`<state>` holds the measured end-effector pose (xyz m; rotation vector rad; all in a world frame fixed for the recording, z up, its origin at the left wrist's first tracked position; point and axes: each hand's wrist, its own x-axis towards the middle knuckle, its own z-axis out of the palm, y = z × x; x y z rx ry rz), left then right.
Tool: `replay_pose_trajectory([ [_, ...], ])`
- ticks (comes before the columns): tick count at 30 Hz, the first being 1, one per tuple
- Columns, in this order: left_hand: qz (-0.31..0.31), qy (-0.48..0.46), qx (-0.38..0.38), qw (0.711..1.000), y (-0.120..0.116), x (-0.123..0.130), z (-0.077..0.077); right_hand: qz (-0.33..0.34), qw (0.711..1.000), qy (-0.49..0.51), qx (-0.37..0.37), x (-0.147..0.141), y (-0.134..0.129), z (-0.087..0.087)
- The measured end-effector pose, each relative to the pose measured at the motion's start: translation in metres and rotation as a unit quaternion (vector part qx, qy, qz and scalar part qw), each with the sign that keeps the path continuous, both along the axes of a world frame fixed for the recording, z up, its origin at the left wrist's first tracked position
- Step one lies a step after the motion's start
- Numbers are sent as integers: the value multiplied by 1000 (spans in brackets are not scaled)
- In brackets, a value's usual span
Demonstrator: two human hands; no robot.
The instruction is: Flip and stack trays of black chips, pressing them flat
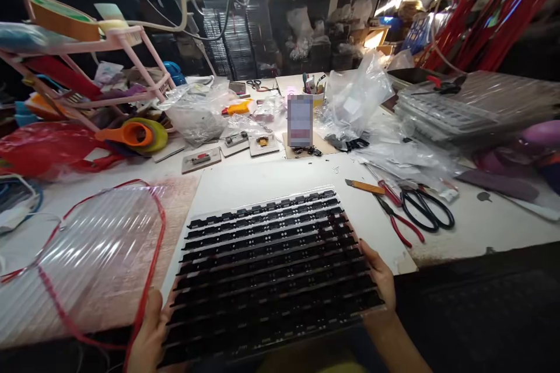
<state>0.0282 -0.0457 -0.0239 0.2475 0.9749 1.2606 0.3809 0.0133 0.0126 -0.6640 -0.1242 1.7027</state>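
Between my two hands is a clear plastic tray (333, 189) filled with rows of small black parts. My left hand (151, 326) grips its left edge, thumb up along the side. On the opposite edge my right hand (380, 277) is closed around the tray's side, its fingers partly hidden beneath. The tray's far edge lies over a white sheet (262, 178) on the bench, and its near edge is close to my body. What the black parts are exactly, I cannot tell.
At right lie black-handled scissors (429, 210), red-handled pliers (405, 230), a screwdriver (387, 186) and an orange cutter (365, 186). Ribbed clear plastic trays (100, 245) with red cord (160, 239) are at left. A phone (300, 121) stands behind, among plastic bags (356, 99).
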Motion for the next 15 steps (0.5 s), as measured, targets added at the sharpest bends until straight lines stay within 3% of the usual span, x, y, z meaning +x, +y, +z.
replay_pose_trajectory([
  [5,14,-78,3,997,-1,12,14,12,998,63,1,-3,1,-1],
  [8,31,-117,27,992,-5,19,12,10,998,63,12,-4,2,-4],
  [12,103,-75,-17,992,-12,17,-1,3,999,36,8,-3,3,-5],
  [15,137,-19,-66,988,-16,17,-2,7,999,28,-19,-2,4,-1],
])
